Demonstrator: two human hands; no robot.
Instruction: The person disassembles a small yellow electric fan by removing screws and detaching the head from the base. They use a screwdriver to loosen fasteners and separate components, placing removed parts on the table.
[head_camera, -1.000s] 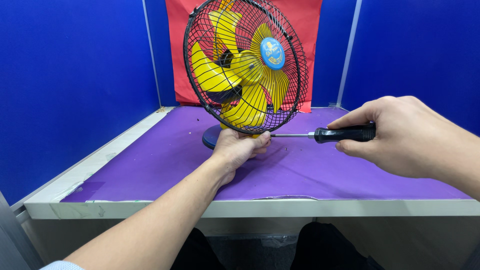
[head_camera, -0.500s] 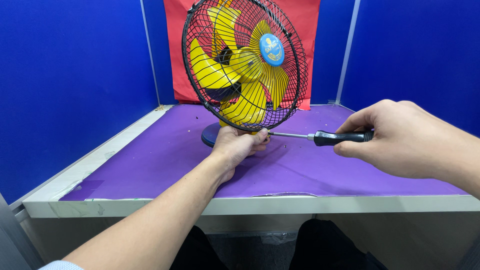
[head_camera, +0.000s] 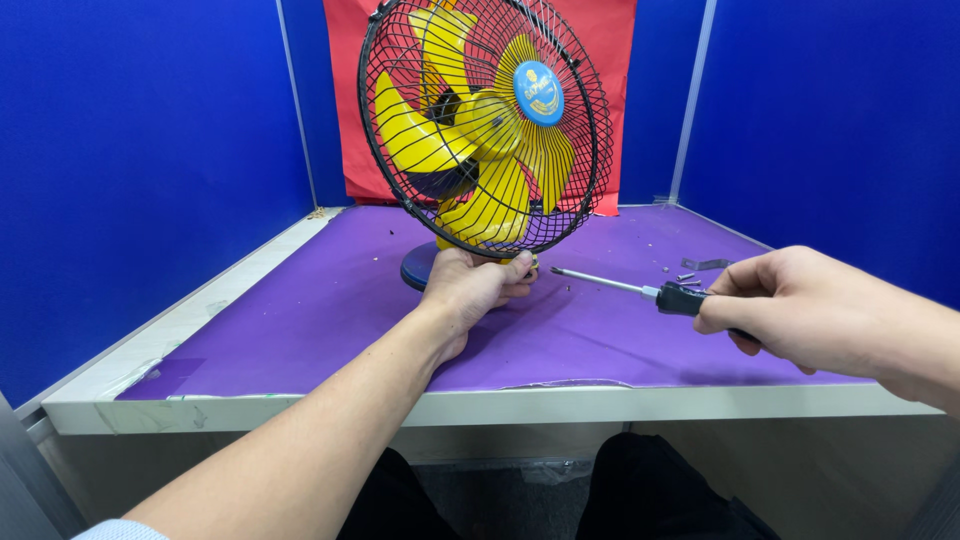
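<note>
A table fan (head_camera: 487, 130) with yellow blades and a black wire grille stands on a dark blue base (head_camera: 415, 270) on the purple mat. My left hand (head_camera: 472, 287) grips the bottom rim of the grille. My right hand (head_camera: 800, 305) holds a screwdriver (head_camera: 640, 290) by its black handle. The shaft points left toward the grille's lower edge, and its tip sits a little to the right of my left hand, apart from the fan.
A purple mat (head_camera: 330, 310) covers a white table (head_camera: 250, 410) enclosed by blue walls, with a red cloth (head_camera: 345, 100) behind the fan. Small screws and a metal bit (head_camera: 697, 268) lie at the right, beyond the screwdriver.
The screwdriver tip has drawn back to the right, away from the grille's bottom rim. My left hand has stayed on the rim.
</note>
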